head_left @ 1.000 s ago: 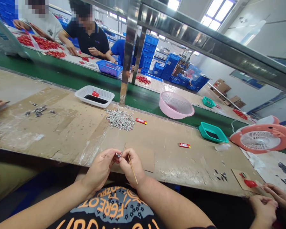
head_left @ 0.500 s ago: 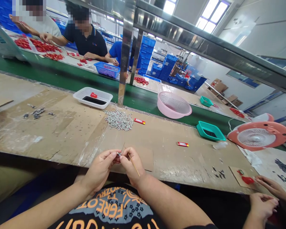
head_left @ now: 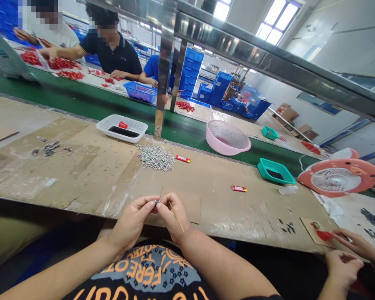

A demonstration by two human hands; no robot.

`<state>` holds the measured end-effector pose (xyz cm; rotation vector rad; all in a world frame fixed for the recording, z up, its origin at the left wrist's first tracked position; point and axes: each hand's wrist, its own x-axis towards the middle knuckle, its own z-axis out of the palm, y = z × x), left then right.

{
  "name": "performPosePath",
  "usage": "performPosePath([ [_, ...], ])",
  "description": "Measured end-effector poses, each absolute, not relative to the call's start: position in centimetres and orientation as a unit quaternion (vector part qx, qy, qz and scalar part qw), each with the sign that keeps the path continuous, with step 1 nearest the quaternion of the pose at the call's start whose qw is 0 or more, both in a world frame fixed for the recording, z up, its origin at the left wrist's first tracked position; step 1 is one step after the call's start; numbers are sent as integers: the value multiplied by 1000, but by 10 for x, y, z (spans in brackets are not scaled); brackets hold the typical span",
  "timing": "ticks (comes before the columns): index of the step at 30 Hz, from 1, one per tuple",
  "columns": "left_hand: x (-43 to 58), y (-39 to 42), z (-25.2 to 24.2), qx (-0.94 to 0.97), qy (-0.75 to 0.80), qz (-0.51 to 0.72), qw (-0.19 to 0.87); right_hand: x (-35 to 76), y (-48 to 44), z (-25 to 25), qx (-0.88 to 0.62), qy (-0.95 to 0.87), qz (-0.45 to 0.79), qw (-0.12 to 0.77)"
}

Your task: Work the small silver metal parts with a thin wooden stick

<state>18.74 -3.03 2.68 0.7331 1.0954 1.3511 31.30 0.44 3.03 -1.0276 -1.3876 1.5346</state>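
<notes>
My left hand [head_left: 133, 221] is closed, its thumb and fingers pinching a small dark-and-silver part [head_left: 157, 201] whose exact kind is hidden by the fingertips. My right hand [head_left: 175, 218] is closed against the same part, and a thin wooden stick [head_left: 176, 216] lies across it, its pointed end sticking up past the fingers. Both hands meet over the front edge of the workbench [head_left: 225, 208], beside a flat cardboard piece [head_left: 193, 208]. Beyond them lies a heap of small silvery parts [head_left: 156, 157], with a red strip-like packet [head_left: 183, 158] to its right.
A white basket [head_left: 101, 128] with dark contents stands behind the heap. A pink colander [head_left: 228, 143], a green tray [head_left: 287, 177] and an orange fan [head_left: 304, 179] line the back right. At the right, a co-worker's hands [head_left: 346, 258] handle a red item. A metal post [head_left: 161, 96] rises mid-bench.
My hands stay in nearly the same place, with the fingertips shifting slightly around the small part. Across the belt, a co-worker's arm has reached left into the red pieces.
</notes>
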Motion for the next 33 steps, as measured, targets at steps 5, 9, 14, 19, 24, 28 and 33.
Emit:
performPosePath([
  [5,186,-32,23,376,482,561,557,316,2,31,-387,-547,620,408],
  [9,185,-32,23,404,476,550,555,318,1,30,-382,-555,617,407],
  [14,186,-32,27,407,470,549,558,319,0,28,-368,-551,626,412],
  [19,188,-32,30,379,464,557,575,319,-1,28,-381,-534,636,407],
  [24,190,-34,31,355,478,578,558,319,-1,30,-395,-544,630,388],
  [28,190,-35,32,353,469,576,569,317,-1,30,-394,-514,656,388],
  [33,189,-36,33,325,449,567,610,315,-2,31,-378,-466,694,398],
])
